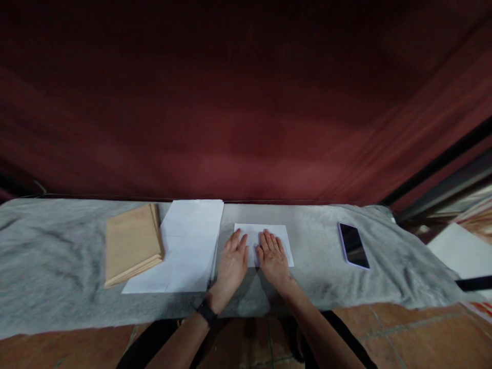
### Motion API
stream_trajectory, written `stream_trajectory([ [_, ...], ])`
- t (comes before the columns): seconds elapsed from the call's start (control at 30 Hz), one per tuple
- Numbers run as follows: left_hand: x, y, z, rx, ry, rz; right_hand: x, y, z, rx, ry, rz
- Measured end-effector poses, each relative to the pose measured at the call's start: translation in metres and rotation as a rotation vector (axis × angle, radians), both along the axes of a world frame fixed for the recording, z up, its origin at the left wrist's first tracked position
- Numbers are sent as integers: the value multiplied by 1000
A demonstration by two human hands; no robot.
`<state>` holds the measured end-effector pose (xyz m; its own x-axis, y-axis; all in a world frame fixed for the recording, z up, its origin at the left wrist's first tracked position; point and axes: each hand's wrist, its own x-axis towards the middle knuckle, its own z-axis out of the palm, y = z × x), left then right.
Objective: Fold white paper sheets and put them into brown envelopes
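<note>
A folded sheet of white paper (252, 233) lies flat in front of me on the grey cloth. My left hand (232, 259) rests palm down on its left end, fingers stretched out. On the right part of the sheet, my right hand (273, 259) also presses flat, its fingers extended. Both hands cover much of the sheet's near half. Just left of my left hand lies a stack of larger white paper (190, 246). A pile of brown envelopes (132, 241) overlaps that stack's left side.
A phone (354, 246) with a purple edge lies to the right on the grey cloth (315, 230). Behind the narrow table hangs a dark red curtain (246, 128). The tiled floor (407, 333) shows below the near edge. A white panel (463, 256) stands at the far right.
</note>
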<state>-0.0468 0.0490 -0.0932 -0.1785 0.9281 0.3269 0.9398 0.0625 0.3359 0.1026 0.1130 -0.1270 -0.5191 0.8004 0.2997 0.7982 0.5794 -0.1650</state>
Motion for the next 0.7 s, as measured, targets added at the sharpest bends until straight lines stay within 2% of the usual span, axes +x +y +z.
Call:
stream_trajectory([
  [0.07, 9, 5, -4, -13, 53, -118, 1, -1, 1, 7, -35, 5],
  [0.13, 17, 10, -11, -72, 97, -155, 2, -3, 1, 22, -77, 31],
  [0.27, 25, 17, -24, -147, 136, -77, 5, -2, -2, 43, -106, 36],
  [0.4, 18, 17, -31, -115, 158, 10, 13, 9, -2, 6, -98, -39],
  [0.53, 11, 16, -31, -76, 171, 102, 28, 25, -3, -14, -82, -143],
  [0.7, 15, 23, -22, -117, 185, 178, 37, 33, -5, 1, -40, -224],
])
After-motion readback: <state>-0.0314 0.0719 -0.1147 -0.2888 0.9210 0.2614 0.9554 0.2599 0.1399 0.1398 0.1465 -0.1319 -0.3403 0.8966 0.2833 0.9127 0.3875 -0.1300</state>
